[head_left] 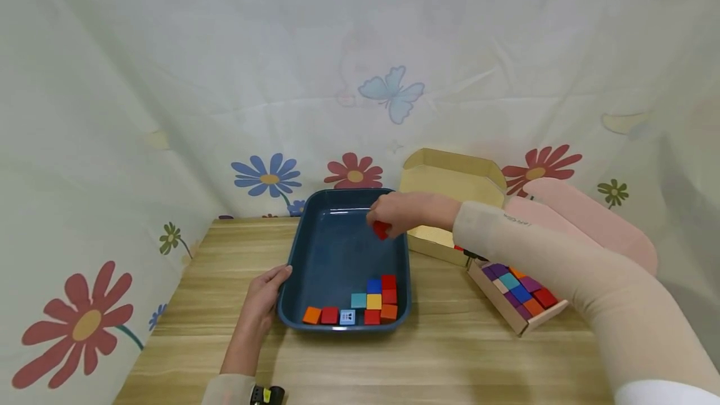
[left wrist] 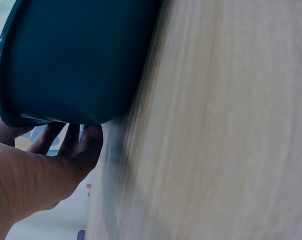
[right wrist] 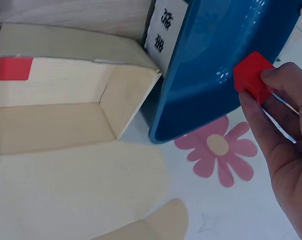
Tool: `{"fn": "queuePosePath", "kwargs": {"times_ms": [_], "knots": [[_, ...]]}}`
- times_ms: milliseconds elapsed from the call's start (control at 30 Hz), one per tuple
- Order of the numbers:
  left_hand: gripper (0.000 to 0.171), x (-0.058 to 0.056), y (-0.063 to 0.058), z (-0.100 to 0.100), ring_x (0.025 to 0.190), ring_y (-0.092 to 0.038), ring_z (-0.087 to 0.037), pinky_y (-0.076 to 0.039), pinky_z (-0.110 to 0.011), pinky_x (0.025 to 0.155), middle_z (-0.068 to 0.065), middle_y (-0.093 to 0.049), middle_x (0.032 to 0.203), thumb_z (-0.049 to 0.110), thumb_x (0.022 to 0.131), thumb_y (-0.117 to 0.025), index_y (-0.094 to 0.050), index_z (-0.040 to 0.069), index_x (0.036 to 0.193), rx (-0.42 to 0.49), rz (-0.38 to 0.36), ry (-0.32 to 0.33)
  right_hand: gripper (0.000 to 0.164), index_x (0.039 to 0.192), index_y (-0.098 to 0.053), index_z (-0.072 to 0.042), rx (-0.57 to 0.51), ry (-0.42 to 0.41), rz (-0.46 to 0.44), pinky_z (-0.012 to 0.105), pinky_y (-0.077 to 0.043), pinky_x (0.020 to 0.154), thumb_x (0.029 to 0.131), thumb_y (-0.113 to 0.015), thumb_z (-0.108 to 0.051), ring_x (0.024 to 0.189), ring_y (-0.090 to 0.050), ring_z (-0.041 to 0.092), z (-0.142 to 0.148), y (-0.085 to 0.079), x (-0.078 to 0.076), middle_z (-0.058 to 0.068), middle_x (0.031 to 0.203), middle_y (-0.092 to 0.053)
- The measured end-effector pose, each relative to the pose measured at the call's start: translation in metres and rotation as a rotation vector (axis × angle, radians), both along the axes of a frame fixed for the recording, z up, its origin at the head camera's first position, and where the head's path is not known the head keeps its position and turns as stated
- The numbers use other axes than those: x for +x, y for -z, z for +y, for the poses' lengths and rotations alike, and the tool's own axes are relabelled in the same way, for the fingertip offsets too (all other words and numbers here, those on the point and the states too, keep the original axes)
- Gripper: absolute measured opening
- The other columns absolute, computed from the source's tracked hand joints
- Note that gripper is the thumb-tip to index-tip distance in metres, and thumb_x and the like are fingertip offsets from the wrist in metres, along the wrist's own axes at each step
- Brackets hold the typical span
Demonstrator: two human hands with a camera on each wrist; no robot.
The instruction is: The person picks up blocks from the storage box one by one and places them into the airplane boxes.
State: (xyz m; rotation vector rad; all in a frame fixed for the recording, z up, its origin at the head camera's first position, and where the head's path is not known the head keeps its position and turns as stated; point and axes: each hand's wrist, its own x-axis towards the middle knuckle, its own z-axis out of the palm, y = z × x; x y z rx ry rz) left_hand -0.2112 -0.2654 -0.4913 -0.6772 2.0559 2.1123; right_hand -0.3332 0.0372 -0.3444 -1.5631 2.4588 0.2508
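A: Quick pass. Right hand (head_left: 398, 211)?

B: Thumb and fingers pinch a red cube (head_left: 382, 230). We place it above the right side of the blue tray (head_left: 337, 249), toward the far end.

A: Left hand (head_left: 263, 295)?

B: Holding the tray's left edge: thumb at the rim, fingers bent against the outer wall in the left wrist view.

A: What do we log inside?

B: Ten cubes at the near end, bunched to the right. Nearest row, left to right: orange cube (head_left: 312, 315), red, patterned light blue cube (head_left: 347, 317), red, orange. Next row: teal cube (head_left: 359, 300), yellow cube (head_left: 374, 302), red. Behind those: blue cube (head_left: 374, 286), red.

A: And right of the tray?

B: An open cardboard box (head_left: 439, 250) just beside it, lid raised, something red in a corner. Nearer us, a smaller box (head_left: 497, 299) of coloured cubes, set at an angle. Pink panel (head_left: 596, 220) behind, partly covered by the right sleeve (head_left: 562, 267). We've got wood-grain table (head_left: 450, 355) underneath, flowered curtain (head_left: 225, 80) at the back.
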Motion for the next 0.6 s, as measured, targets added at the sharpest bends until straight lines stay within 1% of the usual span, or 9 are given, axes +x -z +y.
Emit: {"fn": "queuePosePath", "kwargs": {"times_ms": [167,267,367,467,600], "knots": [[0.049,0.000,0.000,0.001,0.110,-0.055,-0.020,-0.052,-0.031,0.087,-0.015,-0.051,0.134,0.029,0.093,-0.060,-0.051,0.003,0.133,-0.003,0.003,0.010,0.040,0.117,-0.063,-0.010,-0.018,-0.020,0.012,0.027,-0.054,0.076,0.078,-0.074,-0.015,0.094,-0.059,0.020,0.012,-0.003,-0.008,0.007,0.108,-0.064],[0.050,0.000,-0.001,0.002,0.112,-0.053,-0.021,-0.051,-0.032,0.089,-0.015,-0.050,0.135,0.030,0.093,-0.060,-0.051,0.003,0.134,0.000,0.007,0.013,0.036,0.113,-0.065,-0.009,-0.017,-0.018,0.036,0.028,-0.054,0.075,0.079,-0.073,-0.015,0.090,-0.059,0.021,0.021,-0.004,-0.012,0.007,0.103,-0.065],[0.051,0.000,-0.001,0.001,0.113,-0.053,-0.022,-0.050,-0.033,0.090,-0.015,-0.050,0.135,0.030,0.092,-0.061,-0.051,0.003,0.134,0.001,0.007,0.016,0.032,0.110,-0.067,-0.009,-0.001,-0.005,0.061,0.028,-0.053,0.074,0.080,-0.072,-0.017,0.085,-0.059,0.020,0.030,-0.002,-0.018,0.007,0.099,-0.067],[0.051,0.000,0.000,0.000,0.112,-0.054,-0.021,-0.051,-0.031,0.089,-0.015,-0.050,0.135,0.031,0.092,-0.062,-0.051,0.004,0.134,-0.002,0.006,0.017,0.024,0.104,-0.069,-0.008,0.006,0.021,0.056,0.027,-0.052,0.071,0.082,-0.071,-0.016,0.079,-0.058,0.018,0.039,0.003,-0.025,0.005,0.093,-0.067],[0.052,0.000,0.001,0.000,0.109,-0.056,-0.020,-0.052,-0.031,0.087,-0.017,-0.051,0.134,0.031,0.091,-0.062,-0.052,0.002,0.134,0.001,0.011,0.013,0.007,0.087,-0.069,-0.008,-0.002,0.069,0.007,0.024,-0.048,0.063,0.081,-0.070,-0.012,0.068,-0.053,0.015,0.049,0.007,-0.034,0.001,0.078,-0.064]]}}
